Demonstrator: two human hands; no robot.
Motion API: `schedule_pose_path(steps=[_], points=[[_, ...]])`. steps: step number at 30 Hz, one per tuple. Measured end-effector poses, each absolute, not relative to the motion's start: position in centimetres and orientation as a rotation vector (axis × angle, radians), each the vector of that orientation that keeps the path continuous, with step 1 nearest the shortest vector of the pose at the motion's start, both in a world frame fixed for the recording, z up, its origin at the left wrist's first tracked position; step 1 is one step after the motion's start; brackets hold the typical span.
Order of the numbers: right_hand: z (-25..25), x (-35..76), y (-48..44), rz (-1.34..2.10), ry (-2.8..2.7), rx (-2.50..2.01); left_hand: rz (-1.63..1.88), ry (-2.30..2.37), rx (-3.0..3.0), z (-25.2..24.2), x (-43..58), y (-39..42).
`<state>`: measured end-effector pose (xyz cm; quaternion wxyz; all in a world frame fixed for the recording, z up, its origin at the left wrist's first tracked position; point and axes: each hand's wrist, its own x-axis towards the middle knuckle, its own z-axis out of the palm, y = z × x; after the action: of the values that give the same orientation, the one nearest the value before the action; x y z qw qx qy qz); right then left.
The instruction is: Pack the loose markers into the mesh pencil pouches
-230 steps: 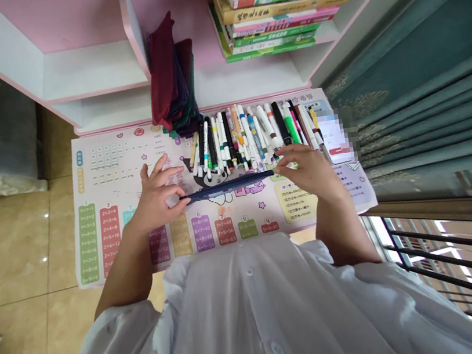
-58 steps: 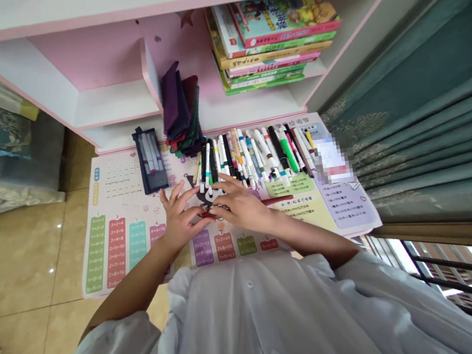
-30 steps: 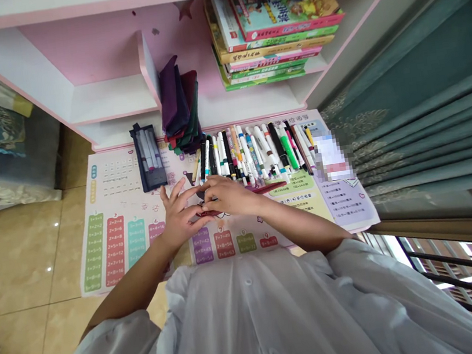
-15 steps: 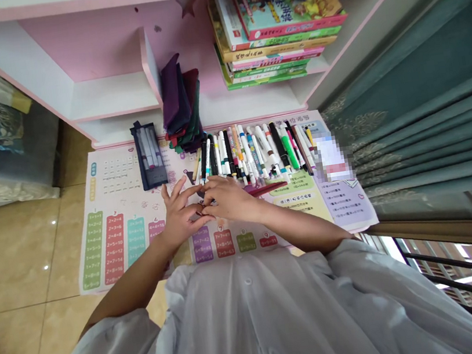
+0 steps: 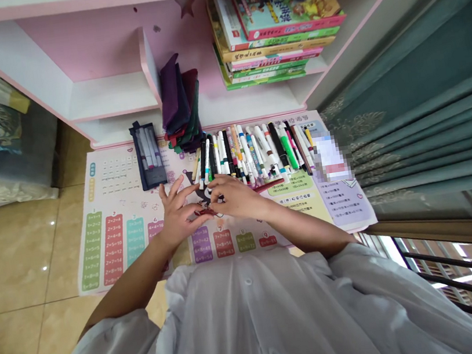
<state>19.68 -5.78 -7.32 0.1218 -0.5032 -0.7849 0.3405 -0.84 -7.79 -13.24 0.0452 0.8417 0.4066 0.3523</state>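
Between the thumb and forefinger of my left hand [image 5: 179, 211] is one end of a narrow dark red strip [image 5: 206, 211]; the other fingers are spread. My right hand [image 5: 239, 199] meets it from the right, thumb and fingertips closed on the strip's other end. Past my right wrist, a flat dark red piece [image 5: 270, 185] shows on the mat; whether it joins the strip is hidden by the hand. Just beyond my hands, many markers [image 5: 254, 151] lie side by side in a row.
A navy pouch [image 5: 143, 160] holding several markers lies at left on the printed mat [image 5: 120, 181]. Folded purple, red and green pouches [image 5: 181, 102] lean against the shelf divider [image 5: 149, 66]. Books [image 5: 279, 48] are stacked at back right. A blurred white item [image 5: 332, 154] lies at right, beside curtains [image 5: 424, 80].
My hands have drawn slightly apart, and more of the dark red strip shows between the fingertips. My right fingers have shifted a little to the right.
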Motion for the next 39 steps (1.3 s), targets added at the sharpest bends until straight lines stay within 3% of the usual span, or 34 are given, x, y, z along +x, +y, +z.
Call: schedule_pose_path(steps=[39], points=[[-6.7, 20.9, -5.8, 1.133, -2.316, -1.505, 1.1, 1.134, 2.593, -13.2, -1.1, -7.8]])
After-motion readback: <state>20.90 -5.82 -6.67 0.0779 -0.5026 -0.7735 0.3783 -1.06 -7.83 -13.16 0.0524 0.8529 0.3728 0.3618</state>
